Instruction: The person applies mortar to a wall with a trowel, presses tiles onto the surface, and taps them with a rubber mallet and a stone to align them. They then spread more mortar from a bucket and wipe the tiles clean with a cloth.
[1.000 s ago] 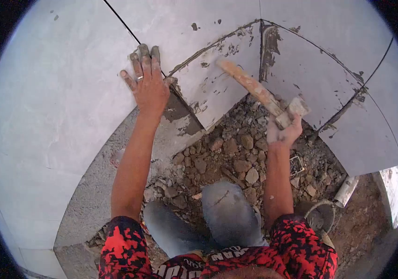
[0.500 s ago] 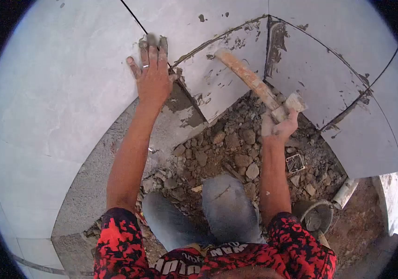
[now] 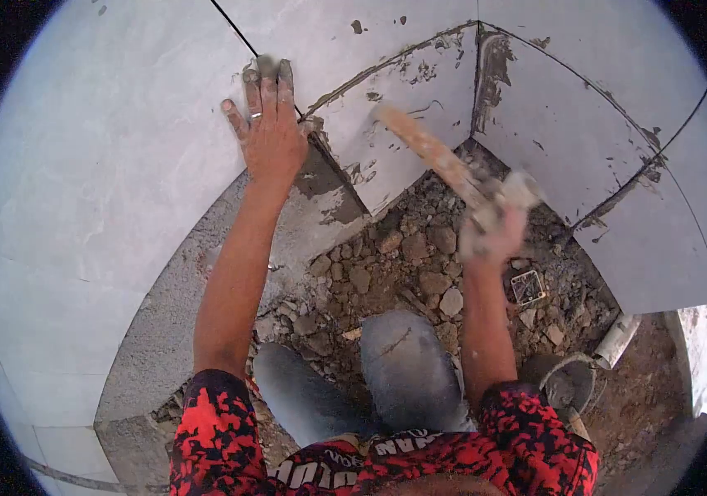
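Note:
My left hand (image 3: 272,136) lies flat on a large pale wall tile (image 3: 147,149), fingers stretched out over its dark joint and a ring on one finger. My right hand (image 3: 492,236) is closed round a mallet near its whitish head (image 3: 520,190), slightly blurred. The mallet's wooden handle (image 3: 432,153) points up and left, its free end close over a smaller pale tile (image 3: 407,124) smeared with wet mortar. Another mortar-marked tile (image 3: 564,124) meets that one at a corner.
Rubble and soil (image 3: 403,256) cover the ground before my knees. A small square box frame (image 3: 528,287) lies there. At right are a bucket (image 3: 568,384) and a white pipe piece (image 3: 618,341). Bare rough concrete (image 3: 176,318) borders the tiles on the left.
The mallet has shifted slightly, its handle end now a little lower and further left on the small tile. My left hand stays in nearly the same place.

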A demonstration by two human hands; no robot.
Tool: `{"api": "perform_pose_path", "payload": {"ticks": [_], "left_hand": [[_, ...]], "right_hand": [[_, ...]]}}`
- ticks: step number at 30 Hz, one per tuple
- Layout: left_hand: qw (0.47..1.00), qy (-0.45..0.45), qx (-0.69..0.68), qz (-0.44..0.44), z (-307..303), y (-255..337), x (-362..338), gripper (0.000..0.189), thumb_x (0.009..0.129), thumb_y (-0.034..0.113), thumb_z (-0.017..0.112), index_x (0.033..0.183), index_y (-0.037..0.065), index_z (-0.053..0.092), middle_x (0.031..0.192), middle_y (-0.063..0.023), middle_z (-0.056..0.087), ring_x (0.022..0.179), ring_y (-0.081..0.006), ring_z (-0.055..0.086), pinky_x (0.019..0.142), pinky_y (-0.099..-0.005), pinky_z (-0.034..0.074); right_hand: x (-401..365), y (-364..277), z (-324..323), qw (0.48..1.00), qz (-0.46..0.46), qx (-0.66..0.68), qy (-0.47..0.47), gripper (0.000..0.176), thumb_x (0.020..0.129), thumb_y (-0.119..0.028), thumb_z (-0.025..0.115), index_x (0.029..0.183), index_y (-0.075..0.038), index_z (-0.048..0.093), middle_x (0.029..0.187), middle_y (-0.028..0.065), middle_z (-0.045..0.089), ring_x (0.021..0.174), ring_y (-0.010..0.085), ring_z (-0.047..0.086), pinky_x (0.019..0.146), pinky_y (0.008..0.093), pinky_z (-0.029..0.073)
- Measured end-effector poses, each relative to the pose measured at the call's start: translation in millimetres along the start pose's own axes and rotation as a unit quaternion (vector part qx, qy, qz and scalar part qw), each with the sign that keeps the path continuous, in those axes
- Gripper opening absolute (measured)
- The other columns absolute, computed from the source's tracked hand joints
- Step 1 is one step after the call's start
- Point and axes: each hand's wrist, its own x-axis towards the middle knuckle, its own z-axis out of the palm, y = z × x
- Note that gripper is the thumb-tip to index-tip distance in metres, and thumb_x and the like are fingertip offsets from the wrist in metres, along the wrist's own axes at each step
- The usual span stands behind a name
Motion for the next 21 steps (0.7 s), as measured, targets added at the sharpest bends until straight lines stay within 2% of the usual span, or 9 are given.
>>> {"api": "perform_pose_path", "payload": {"ticks": [1, 2, 4, 8, 10, 12, 15, 18, 21], "left_hand": [[1.0, 0.0, -0.002, 0.002, -0.3, 1.4, -1.2, 0.093, 0.068, 0.036, 0.07, 0.14, 0.013, 0.017, 0.146, -0.008, 0.011, 0.135, -0.0288, 0.008, 0.101, -0.0619, 0.009], [1.0, 0.007, -0.005, 0.003, -0.3, 1.4, -0.9, 0.093, 0.068, 0.036, 0.07, 0.14, 0.013, 0.017, 0.146, -0.0084, 0.012, 0.135, -0.0289, 0.009, 0.101, -0.0619, 0.009], [1.0, 0.013, -0.005, 0.003, -1.0, 0.7, 0.4, 0.093, 0.067, 0.037, 0.07, 0.14, 0.013, 0.018, 0.146, -0.0088, 0.013, 0.135, -0.029, 0.009, 0.1, -0.0618, 0.009], [1.0, 0.022, 0.014, 0.01, 2.3, -1.4, 0.7, 0.093, 0.066, 0.039, 0.07, 0.139, 0.011, 0.02, 0.145, -0.0096, 0.014, 0.135, -0.0296, 0.01, 0.101, -0.0615, 0.008], [0.999, 0.027, 0.021, 0.022, 3.2, -1.5, -2.8, 0.093, 0.066, 0.04, 0.07, 0.139, 0.011, 0.02, 0.145, -0.0096, 0.014, 0.135, -0.0296, 0.01, 0.101, -0.0614, 0.008], [0.998, 0.018, 0.06, 0.019, 3.5, -1.6, 0.4, 0.092, 0.068, 0.043, 0.068, 0.139, 0.009, 0.02, 0.145, -0.0101, 0.014, 0.135, -0.0295, 0.009, 0.101, -0.061, 0.007], [0.999, 0.026, -0.019, -0.001, 2.4, 0.2, 0.3, 0.091, 0.069, 0.039, 0.068, 0.14, 0.015, 0.017, 0.146, -0.0056, 0.015, 0.135, -0.0255, 0.011, 0.103, -0.058, 0.006], [1.0, 0.019, 0.018, 0.002, -0.8, 2.5, 1.9, 0.089, 0.072, 0.047, 0.063, 0.14, 0.013, 0.017, 0.146, -0.0087, 0.012, 0.135, -0.028, 0.008, 0.102, -0.0595, 0.006], [1.0, 0.002, 0.016, -0.005, -5.1, 5.3, 3.1, 0.09, 0.071, 0.047, 0.063, 0.141, 0.015, 0.015, 0.147, -0.0075, 0.011, 0.135, -0.0269, 0.007, 0.102, -0.0595, 0.007]], "right_hand": [[3.8, 9.1, -9.6, 0.946, -0.186, -0.264, -0.034, 0.034, 0.077, -0.012, 0.047, 0.11, -0.004, 0.048, 0.094, 0.0089, 0.056, 0.089, 0.0235, 0.057, 0.073, 0.0355, 0.048], [-1.2, -2.2, -3.0, 0.946, -0.189, -0.263, -0.032, 0.034, 0.077, -0.012, 0.047, 0.11, -0.004, 0.048, 0.094, 0.0089, 0.056, 0.089, 0.0235, 0.057, 0.073, 0.0355, 0.048], [-20.4, -32.2, 13.6, 0.99, 0.024, 0.137, -0.029, 0.034, 0.077, -0.009, 0.049, 0.11, -0.004, 0.047, 0.094, 0.0082, 0.056, 0.088, 0.0234, 0.057, 0.073, 0.0373, 0.048], [-20.3, -26.1, 6.9, 0.976, -0.019, 0.186, -0.112, 0.037, 0.078, -0.008, 0.048, 0.115, -0.005, 0.044, 0.094, 0.0078, 0.055, 0.087, 0.0225, 0.057, 0.075, 0.0387, 0.048], [-8.6, -5.4, 7.2, 0.999, -0.029, 0.011, -0.034, 0.043, 0.079, -0.007, 0.044, 0.122, -0.006, 0.037, 0.097, 0.0096, 0.055, 0.092, 0.0261, 0.057, 0.079, 0.0419, 0.047], [-16.5, -24.4, 17.9, 0.997, 0.038, 0.06, -0.004, 0.044, 0.08, -0.007, 0.043, 0.123, -0.007, 0.035, 0.098, 0.0105, 0.055, 0.095, 0.0274, 0.056, 0.081, 0.0426, 0.046], [-9.2, -23.8, 5.5, 0.979, 0.026, 0.195, -0.046, 0.032, 0.079, -0.011, 0.048, 0.11, -0.006, 0.045, 0.098, 0.0077, 0.055, 0.09, 0.0239, 0.056, 0.073, 0.0431, 0.047], [8.8, -4.3, 9.6, 0.999, 0.004, 0.032, 0.017, 0.029, 0.08, -0.015, 0.049, 0.108, -0.007, 0.049, 0.098, 0.0062, 0.056, 0.087, 0.024, 0.056, 0.068, 0.042, 0.046], [14.2, -32.7, 16.8, 0.988, 0.078, 0.128, 0.04, 0.025, 0.079, -0.012, 0.051, 0.103, -0.007, 0.051, 0.093, 0.0058, 0.055, 0.083, 0.023, 0.056, 0.068, 0.038, 0.045]]}}
